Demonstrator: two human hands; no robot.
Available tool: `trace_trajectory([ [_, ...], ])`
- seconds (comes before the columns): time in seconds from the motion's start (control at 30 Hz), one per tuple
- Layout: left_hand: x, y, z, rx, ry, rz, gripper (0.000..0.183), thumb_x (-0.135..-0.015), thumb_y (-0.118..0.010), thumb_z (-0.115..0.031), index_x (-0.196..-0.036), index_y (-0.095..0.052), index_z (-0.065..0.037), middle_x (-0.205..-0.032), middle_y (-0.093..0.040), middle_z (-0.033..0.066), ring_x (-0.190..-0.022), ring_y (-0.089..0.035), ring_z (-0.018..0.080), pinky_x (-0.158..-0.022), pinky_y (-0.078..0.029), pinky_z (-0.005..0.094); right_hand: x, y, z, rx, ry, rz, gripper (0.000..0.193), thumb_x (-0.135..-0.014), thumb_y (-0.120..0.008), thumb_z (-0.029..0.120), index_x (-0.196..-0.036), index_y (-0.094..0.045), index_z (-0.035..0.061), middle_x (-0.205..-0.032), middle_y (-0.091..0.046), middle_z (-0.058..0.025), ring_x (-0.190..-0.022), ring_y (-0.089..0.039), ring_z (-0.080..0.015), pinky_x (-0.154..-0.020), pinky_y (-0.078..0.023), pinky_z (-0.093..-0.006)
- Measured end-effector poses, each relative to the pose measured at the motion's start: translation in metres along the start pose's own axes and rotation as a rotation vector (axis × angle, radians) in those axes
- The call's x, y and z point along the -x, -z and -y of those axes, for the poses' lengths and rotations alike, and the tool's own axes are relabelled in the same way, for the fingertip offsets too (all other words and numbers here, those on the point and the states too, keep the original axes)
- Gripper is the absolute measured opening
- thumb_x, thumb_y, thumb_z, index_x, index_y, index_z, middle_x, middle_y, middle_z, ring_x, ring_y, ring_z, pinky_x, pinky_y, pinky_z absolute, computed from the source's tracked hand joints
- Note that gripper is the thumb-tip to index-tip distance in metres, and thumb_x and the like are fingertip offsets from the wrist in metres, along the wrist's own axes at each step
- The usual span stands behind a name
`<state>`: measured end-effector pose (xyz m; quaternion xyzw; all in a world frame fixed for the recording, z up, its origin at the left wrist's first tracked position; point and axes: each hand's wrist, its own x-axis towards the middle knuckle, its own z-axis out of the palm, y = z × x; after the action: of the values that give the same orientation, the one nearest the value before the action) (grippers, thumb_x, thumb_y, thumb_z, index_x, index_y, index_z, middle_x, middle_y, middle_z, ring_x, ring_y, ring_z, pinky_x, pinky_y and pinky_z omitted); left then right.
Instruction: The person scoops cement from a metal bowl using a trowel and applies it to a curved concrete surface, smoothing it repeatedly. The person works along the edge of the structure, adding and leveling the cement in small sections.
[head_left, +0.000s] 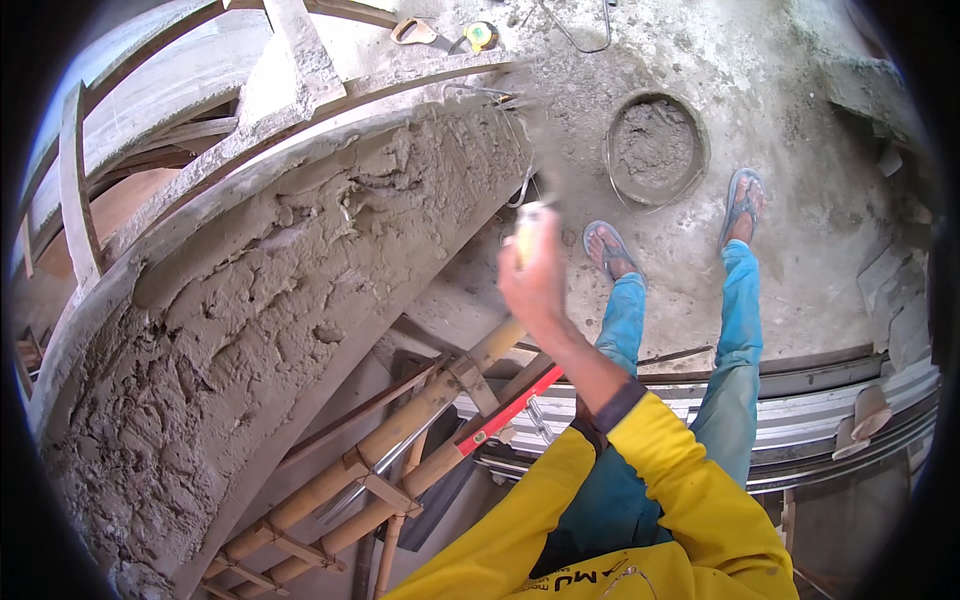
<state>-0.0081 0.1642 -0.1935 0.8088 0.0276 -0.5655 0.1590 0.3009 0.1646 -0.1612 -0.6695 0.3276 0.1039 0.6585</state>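
Note:
My right hand [535, 285] is closed round the yellow handle of a trowel [527, 240]. Motion smears the tool, and its blade is hard to make out. It is held over the narrow far end of a long curved surface coated with rough wet mortar [270, 270], which fills the left side. Whether the blade touches the mortar I cannot tell. My left sleeve [510, 525] reaches up beneath the right forearm, and my left hand is hidden. On the floor beyond my feet stands a round bucket [612, 160] with grey mortar [655, 145] in it.
Bamboo scaffolding [400, 435] and a red spirit level [510, 410] lie below the mortared surface. A handsaw [420, 35] and a tape measure [481, 37] rest at the far edge. Wooden formwork [75, 180] curves along the left. Stacked metal lengths [800, 400] lie behind my feet.

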Motion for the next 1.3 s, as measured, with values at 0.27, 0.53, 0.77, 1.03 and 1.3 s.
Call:
trace_trajectory([
  [0.27,-0.005,-0.022,0.016,0.162,-0.007,-0.145,0.058,-0.087,-0.06,-0.044,-0.138,-0.05,-0.016,-0.142,-0.045,0.0107,-0.132,-0.038,0.0336,-0.102,-0.038,0.052,0.001,0.011,-0.008,0.087,0.05,0.286,0.038,-0.088,-0.06,0.014,-0.121,-0.045,0.0034,-0.096,-0.063,-0.0275,-0.09,-0.062,-0.0491,-0.076,-0.048,-0.056],
  [0.53,0.008,0.053,-0.037,0.087,0.097,-0.148,0.06,-0.079,-0.065,-0.041,-0.127,-0.057,-0.005,-0.147,-0.037,0.0161,-0.138,-0.032,0.0369,-0.102,-0.039,0.0573,-0.095,-0.024,-0.029,0.142,0.093,0.385,0.037,-0.089,-0.06,0.018,-0.119,-0.05,-0.0002,-0.099,-0.065,-0.0308,-0.095,-0.062,-0.0499,-0.081,-0.05,-0.0536],
  [0.77,0.004,0.024,-0.015,0.216,0.127,-0.005,0.073,-0.082,-0.064,-0.051,-0.142,-0.046,-0.013,-0.149,-0.034,0.014,-0.14,-0.027,0.0377,-0.107,-0.032,0.0568,-0.052,-0.011,0.012,0.041,0.119,0.482,0.033,-0.088,-0.061,0.017,-0.113,-0.048,0.0002,-0.088,-0.065,-0.0316,-0.086,-0.063,-0.0513,-0.075,-0.05,-0.054],
  [1.03,0.0,0.046,-0.032,-0.035,0.079,0.028,0.073,-0.083,-0.061,-0.055,-0.143,-0.046,-0.015,-0.148,-0.036,0.0145,-0.14,-0.026,0.0383,-0.107,-0.031,0.0573,-0.026,0.011,0.028,-0.037,0.112,0.589,0.031,-0.09,-0.059,0.018,-0.114,-0.048,0.0019,-0.085,-0.064,-0.0298,-0.079,-0.062,-0.0489,-0.068,-0.05,-0.0529],
  [1.3,0.0,0.054,-0.033,-0.116,0.051,0.07,0.07,-0.082,-0.061,-0.052,-0.139,-0.049,-0.013,-0.147,-0.037,0.0165,-0.139,-0.028,0.0397,-0.106,-0.033,0.0579,-0.017,0.064,0.042,-0.749,-0.523,0.991,0.029,-0.093,-0.053,0.01,-0.12,-0.048,0.0022,-0.074,-0.047,0.0018,-0.054,-0.048,-0.0043,-0.046,-0.041,-0.0215],
])
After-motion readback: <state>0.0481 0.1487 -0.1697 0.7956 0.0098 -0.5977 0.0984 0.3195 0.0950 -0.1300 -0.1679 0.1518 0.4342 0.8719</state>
